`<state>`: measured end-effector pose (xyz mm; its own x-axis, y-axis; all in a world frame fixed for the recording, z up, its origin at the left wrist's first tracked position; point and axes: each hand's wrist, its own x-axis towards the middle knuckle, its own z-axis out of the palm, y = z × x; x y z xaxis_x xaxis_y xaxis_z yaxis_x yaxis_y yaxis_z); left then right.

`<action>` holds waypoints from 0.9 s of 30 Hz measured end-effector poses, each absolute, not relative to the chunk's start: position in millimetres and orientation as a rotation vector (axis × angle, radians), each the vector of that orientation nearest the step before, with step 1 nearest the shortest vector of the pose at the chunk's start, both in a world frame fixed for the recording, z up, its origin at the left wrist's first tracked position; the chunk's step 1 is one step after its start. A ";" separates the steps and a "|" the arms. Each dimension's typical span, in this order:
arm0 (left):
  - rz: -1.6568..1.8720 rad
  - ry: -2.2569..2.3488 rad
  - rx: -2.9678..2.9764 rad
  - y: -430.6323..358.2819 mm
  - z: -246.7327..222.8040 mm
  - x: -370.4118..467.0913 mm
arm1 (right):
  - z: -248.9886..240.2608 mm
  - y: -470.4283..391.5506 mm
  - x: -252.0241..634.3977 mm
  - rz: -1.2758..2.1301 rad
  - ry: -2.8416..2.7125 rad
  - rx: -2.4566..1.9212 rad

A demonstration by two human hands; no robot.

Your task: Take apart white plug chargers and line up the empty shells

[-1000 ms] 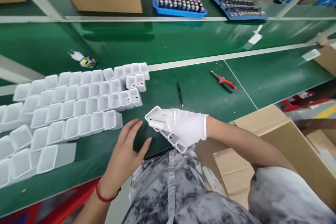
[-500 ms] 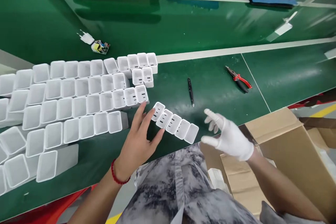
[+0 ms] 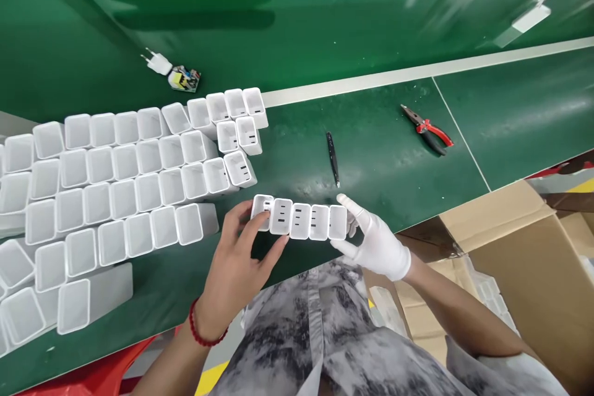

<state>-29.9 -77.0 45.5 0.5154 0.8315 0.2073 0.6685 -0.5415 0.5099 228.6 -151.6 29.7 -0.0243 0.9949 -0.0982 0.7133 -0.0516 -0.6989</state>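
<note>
A short row of several white plastic charger housings [image 3: 301,223], open side up with dark slots in their floors, sits between my hands near the table's front edge. My left hand [image 3: 244,263], bare with a red bracelet, is closed on the left end of this row; one fingertip reaches the mouth of the leftmost housing, the thumb presses the near side. White-gloved, my right hand [image 3: 377,244] pinches the right end between thumb and forefinger. Left of them stand several longer rows of similar white housings [image 3: 148,189].
Black tweezers [image 3: 333,159] and red-handled pliers [image 3: 427,130] lie on the green table [image 3: 371,161]. A charger plug with a bare circuit board [image 3: 174,73] is behind the rows. An open cardboard box [image 3: 524,260] stands at the front right.
My right hand has moved left onto the row's right end. The short row has swung from slanting to nearly level and shifted slightly left, and the view has tilted down.
</note>
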 end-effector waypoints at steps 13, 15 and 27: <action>0.599 1.265 2.458 -74.7 49.9 -20.4 | 39.3 -147.7 239.3 0.672 -2.118 -1.617; 0.614 1.235 2.447 -66.6 48.1 -12.2 | 32.9 -155.5 232.3 0.612 -2.106 -1.644; 0.956 0.877 2.177 -69.6 82.5 -10.2 | 59.6 -148.7 231.1 0.401 -2.024 -1.728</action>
